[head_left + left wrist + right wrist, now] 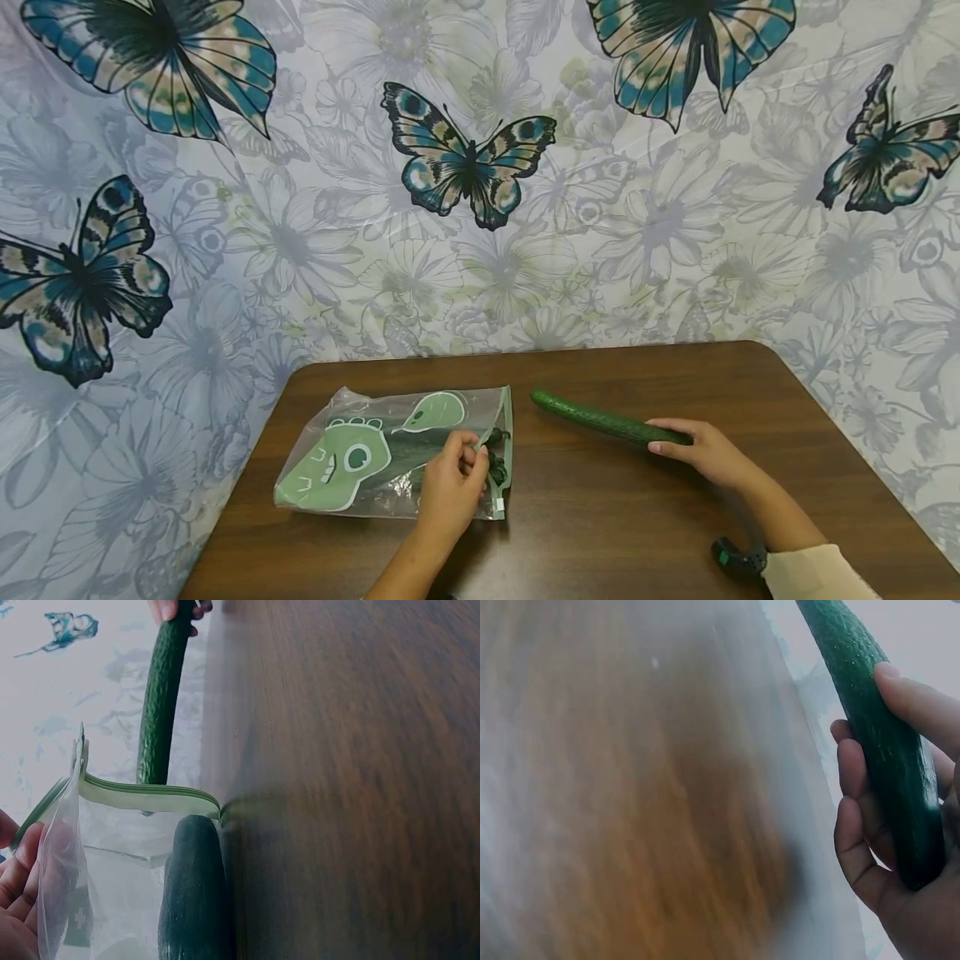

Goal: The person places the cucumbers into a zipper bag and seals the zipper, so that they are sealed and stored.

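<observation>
A clear zip bag (405, 497) with a green cartoon print lies on the left of the table, its mouth facing right. My left hand (452, 482) pinches the upper edge of that mouth, holding it parted from the lower edge. A dark green cucumber (196, 892) lies inside, its end near the green zip strip (150, 796). My right hand (702, 451) grips one end of another long cucumber (588, 415). In the right wrist view, thumb and fingers wrap this bumpy cucumber (877, 720). Its free end points left, toward the bag's mouth.
The brown wooden table (600, 533) has rounded back corners. Behind it hangs a cloth (480, 283) with butterflies and flowers. A black band with a small device (738, 557) sits at my right wrist, beside a cream sleeve (817, 575).
</observation>
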{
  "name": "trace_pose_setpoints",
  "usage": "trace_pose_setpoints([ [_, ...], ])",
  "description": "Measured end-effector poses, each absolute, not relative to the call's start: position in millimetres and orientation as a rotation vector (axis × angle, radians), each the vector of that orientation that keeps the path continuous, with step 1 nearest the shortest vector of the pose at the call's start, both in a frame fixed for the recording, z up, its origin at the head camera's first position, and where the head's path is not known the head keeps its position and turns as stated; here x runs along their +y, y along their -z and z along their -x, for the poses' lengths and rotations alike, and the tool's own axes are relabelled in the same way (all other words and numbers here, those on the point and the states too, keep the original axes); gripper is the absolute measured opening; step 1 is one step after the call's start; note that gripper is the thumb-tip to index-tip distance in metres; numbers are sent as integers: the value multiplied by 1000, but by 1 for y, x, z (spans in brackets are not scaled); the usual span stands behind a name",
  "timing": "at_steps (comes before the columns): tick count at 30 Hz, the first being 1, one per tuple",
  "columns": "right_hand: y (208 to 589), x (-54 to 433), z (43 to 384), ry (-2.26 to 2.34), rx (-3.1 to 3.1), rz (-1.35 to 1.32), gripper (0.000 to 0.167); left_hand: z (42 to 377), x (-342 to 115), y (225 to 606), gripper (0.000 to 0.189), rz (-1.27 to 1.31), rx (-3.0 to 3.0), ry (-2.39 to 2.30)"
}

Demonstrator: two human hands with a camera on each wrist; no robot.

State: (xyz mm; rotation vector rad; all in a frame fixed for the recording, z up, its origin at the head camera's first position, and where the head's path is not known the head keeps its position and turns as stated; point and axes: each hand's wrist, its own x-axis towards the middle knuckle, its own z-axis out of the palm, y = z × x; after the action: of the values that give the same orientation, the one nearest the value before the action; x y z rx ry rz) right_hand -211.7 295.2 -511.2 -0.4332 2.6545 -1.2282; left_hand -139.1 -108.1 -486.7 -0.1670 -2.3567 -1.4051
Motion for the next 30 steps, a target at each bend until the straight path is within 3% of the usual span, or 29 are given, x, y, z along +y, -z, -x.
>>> trace_pose_setpoints([
  [30, 510, 241, 229, 1217, 2568, 588, 46, 138, -106, 486, 8, 173, -2376, 1398],
])
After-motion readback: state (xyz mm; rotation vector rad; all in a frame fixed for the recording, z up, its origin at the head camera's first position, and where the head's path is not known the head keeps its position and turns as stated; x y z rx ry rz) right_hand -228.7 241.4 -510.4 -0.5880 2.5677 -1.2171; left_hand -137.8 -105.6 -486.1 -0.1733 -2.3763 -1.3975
